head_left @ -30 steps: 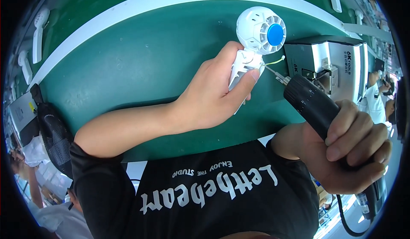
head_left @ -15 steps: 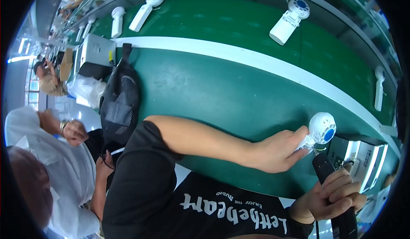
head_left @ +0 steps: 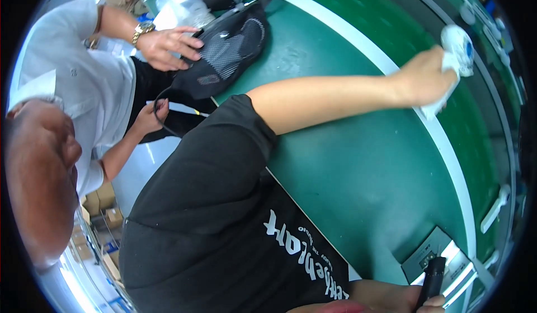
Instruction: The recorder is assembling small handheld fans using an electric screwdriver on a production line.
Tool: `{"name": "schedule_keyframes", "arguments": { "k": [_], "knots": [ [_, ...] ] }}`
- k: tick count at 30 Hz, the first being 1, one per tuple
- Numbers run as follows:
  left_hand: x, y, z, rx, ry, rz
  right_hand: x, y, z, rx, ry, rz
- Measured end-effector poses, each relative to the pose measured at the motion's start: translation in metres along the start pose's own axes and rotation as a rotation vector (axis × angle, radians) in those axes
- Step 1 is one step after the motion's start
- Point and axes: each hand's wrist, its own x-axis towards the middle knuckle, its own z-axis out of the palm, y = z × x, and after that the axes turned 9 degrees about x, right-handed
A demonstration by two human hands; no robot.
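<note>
My left hand (head_left: 420,79), its arm stretched far across the table, is closed around a white device (head_left: 457,47) with a slim body and a round head with a blue centre. It holds the device over the white strip (head_left: 386,61) and the green belt beyond. The picture is slightly smeared there. At the lower right, my right hand (head_left: 433,306), mostly cut off by the picture's edge, grips a black electric screwdriver (head_left: 433,279) pointing upward. Just behind the screwdriver stands a grey box-shaped unit with lit white bars (head_left: 428,251).
More white devices (head_left: 495,209) lie along the belt. At left a co-worker in a white shirt (head_left: 84,95) stands close. One of their hands (head_left: 168,47) rests by a black mesh bag (head_left: 229,53) on the green table (head_left: 335,173); the other holds a black strap.
My left hand has carried the white device away from the screwdriver, out toward the belt. My right hand still grips the screwdriver. The view has turned left, and the co-worker's hand has reached the bag.
</note>
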Motion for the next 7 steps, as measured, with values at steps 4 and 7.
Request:
{"name": "schedule_keyframes", "arguments": {
  "k": [4, 7],
  "knots": [
    [0.036, -0.024, -0.076, 0.592, 0.274, -0.093, 0.007, 0.008, -0.001, -0.082, 0.056, 0.138],
    [0.053, -0.045, -0.100, 0.872, 0.229, -0.137, 0.024, 0.041, -0.123, -0.157, -0.025, 0.397]
  ]
}}
